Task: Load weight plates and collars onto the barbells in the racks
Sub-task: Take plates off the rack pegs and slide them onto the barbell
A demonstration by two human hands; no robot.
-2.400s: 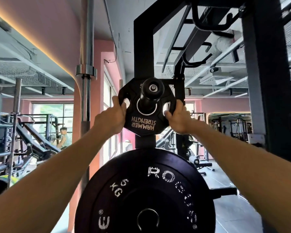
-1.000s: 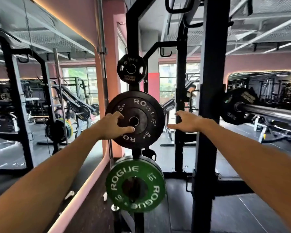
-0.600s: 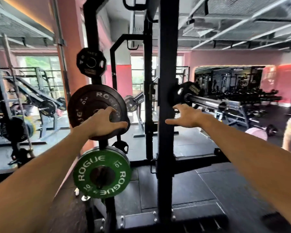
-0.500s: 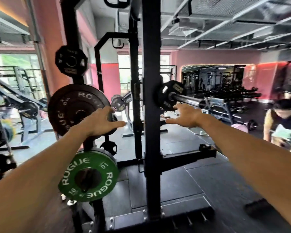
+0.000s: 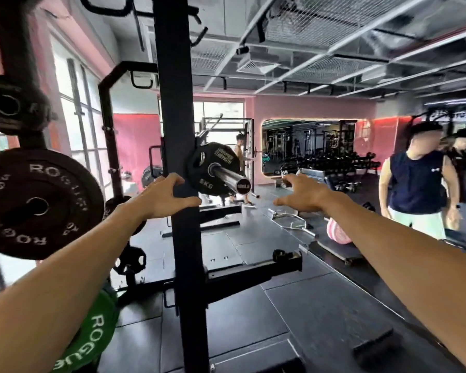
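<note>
Head view: a black rack upright (image 5: 174, 130) is standing between the camera and the 5 kg plate (image 5: 213, 173) sitting on the barbell sleeve (image 5: 228, 179). The left hand (image 5: 159, 197) and right hand (image 5: 304, 196) are reaching, fingers spread, holding nothing. Bystanders (image 5: 414, 184) are standing right.

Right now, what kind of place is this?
A commercial gym, weights area. A black power rack upright stands in front, a barbell racked on it carries a 5 kg plate, and a Rogue bumper plate hangs on storage pegs. Dumbbell racks line the far mirrored wall.
</note>
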